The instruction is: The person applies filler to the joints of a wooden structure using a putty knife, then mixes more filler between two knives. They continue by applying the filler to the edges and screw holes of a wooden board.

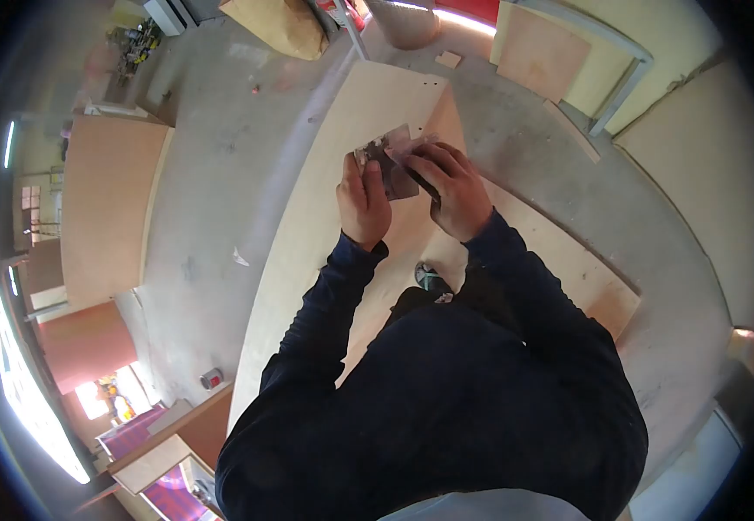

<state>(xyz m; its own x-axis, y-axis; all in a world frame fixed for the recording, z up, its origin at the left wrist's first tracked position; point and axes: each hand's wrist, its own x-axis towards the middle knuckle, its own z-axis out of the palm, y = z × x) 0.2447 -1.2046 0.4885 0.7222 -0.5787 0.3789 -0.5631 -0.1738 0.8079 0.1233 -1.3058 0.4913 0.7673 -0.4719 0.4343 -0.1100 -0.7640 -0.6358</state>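
My left hand (365,201) is closed on the near left edge of a flat, greyish-brown sheet (400,181), its thumb lying on top. Against the sheet's right side, my right hand (453,189) has its fingers curled round something thin and pinkish (420,146), too small to name. Both hands are held close together in front of my body, above a large pale wooden panel structure (325,165). A foot in a dark sandal (429,280) shows below, between the panels.
At the left stands a wooden board structure (108,208) on the grey floor (212,174). A brown sack (286,26) and a bin (404,24) are at the top. A metal frame (624,82) and leaning boards (537,54) stand at the upper right.
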